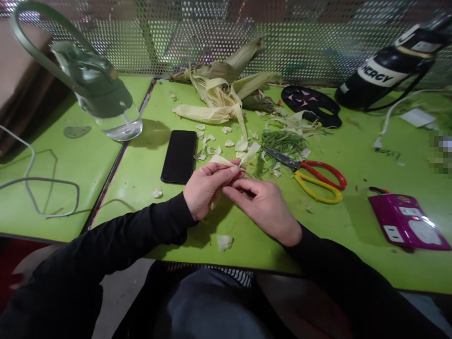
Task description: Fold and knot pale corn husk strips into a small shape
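Note:
My left hand (209,187) pinches a pale corn husk piece (250,155) between thumb and fingers, its cut ends fanning out beyond the fingertips. Close against it, my right hand (266,205) has thumb and fingers pressed together below the piece; what it grips is hidden. Scissors (282,158) with one red and one yellow handle lie just right of the hands, blades pointing left. Behind them is a heap of thin green strands (285,142). Small pale husk scraps (229,143) are scattered beyond the fingers, and larger dried corn husks (212,114) are piled farther back.
A black phone (179,157) lies left of the scraps. The clear-and-green water bottle (109,103) stands by the table seam. At the right are a black bottle (383,75), a flat black holed object (312,107) and a purple packet (409,221). Perforated metal (296,42) borders the back.

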`<act>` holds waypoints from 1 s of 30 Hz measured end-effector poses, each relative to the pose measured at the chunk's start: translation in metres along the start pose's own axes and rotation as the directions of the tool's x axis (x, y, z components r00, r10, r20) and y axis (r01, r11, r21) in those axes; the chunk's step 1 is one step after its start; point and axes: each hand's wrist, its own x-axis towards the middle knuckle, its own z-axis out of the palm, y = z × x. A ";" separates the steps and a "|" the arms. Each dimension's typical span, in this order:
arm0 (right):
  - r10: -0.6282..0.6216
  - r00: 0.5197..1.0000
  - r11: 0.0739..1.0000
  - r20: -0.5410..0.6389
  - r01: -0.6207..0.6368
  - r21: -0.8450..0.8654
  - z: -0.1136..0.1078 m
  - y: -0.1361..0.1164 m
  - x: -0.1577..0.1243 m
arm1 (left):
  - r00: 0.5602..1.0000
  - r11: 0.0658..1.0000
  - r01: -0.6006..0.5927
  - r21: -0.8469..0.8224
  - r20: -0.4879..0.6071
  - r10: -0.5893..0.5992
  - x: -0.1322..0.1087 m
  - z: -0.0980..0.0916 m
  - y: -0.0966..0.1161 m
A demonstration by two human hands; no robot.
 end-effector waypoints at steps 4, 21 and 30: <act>0.009 1.000 0.994 0.007 -0.009 0.105 0.001 -0.001 0.000 | 1.000 1.000 -0.003 -0.024 0.012 0.003 -0.001 -0.001 -0.001; -0.114 0.993 0.987 -0.033 0.109 -0.115 -0.012 -0.001 0.002 | 1.000 1.000 0.016 0.011 -0.001 -0.016 0.001 -0.001 0.007; -0.157 0.968 0.950 -0.196 0.094 -0.296 -0.019 0.011 0.008 | 0.998 0.999 0.044 0.008 -0.053 -0.043 0.003 0.001 0.010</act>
